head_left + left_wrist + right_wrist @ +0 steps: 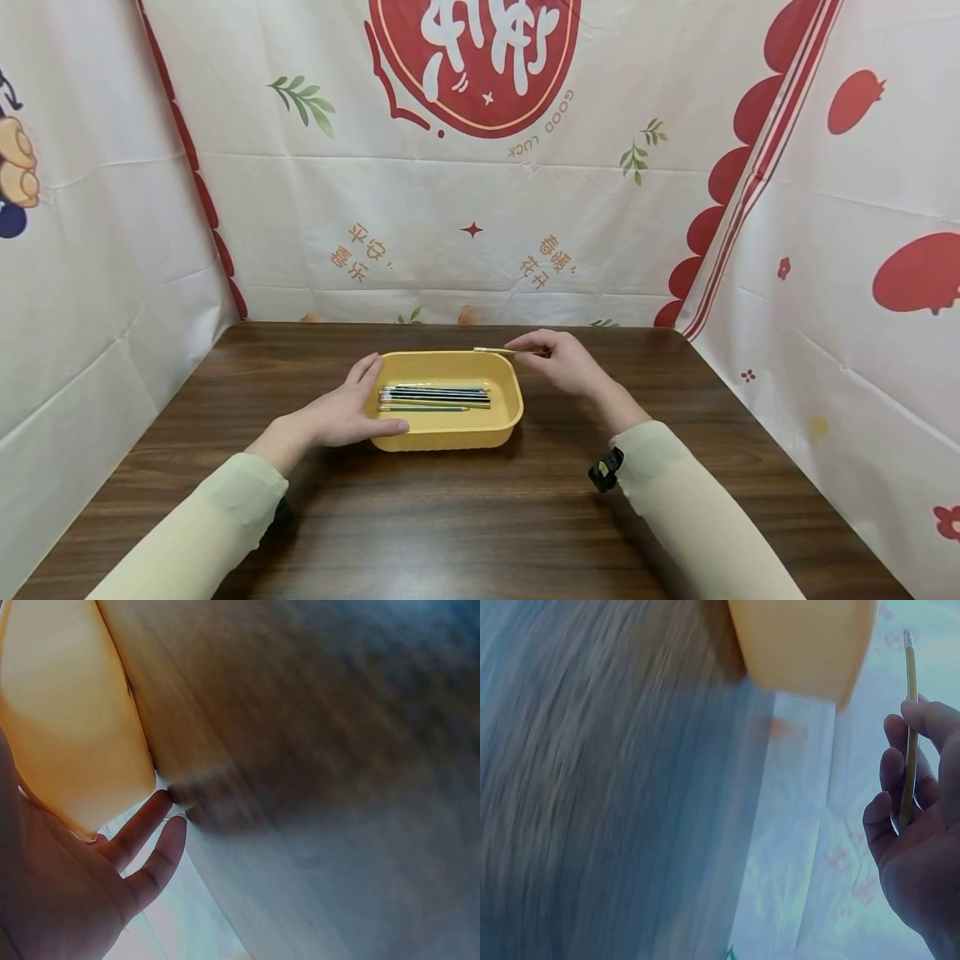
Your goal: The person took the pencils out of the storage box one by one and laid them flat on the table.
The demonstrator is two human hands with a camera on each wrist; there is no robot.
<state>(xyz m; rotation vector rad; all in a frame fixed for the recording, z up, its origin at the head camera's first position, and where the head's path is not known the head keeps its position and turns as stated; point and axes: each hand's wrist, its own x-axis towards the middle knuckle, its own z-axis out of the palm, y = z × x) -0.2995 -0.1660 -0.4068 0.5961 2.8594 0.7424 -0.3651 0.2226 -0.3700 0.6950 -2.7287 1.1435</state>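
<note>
A yellow plastic basin [452, 439] stands on the table with several pencils [435, 397] lying side by side in it, most of them dark. My left hand [341, 415] rests against the basin's left end, thumb across the front rim. Its other fingers [155, 864] reach out nearly straight along the side toward the back corner. Just past the basin's back right corner, my right hand [562, 360] pinches a yellow pencil [910, 679] between thumb and fingers. The pencil's pale eraser end points left, over the back rim in the head view, and its other end lies inside the hand.
The dark wooden table [450, 517] runs back to a white printed cloth [450, 192] that hangs behind it. More of this cloth hangs along the left and right sides. A small black device [606, 471] sits at the right sleeve's cuff.
</note>
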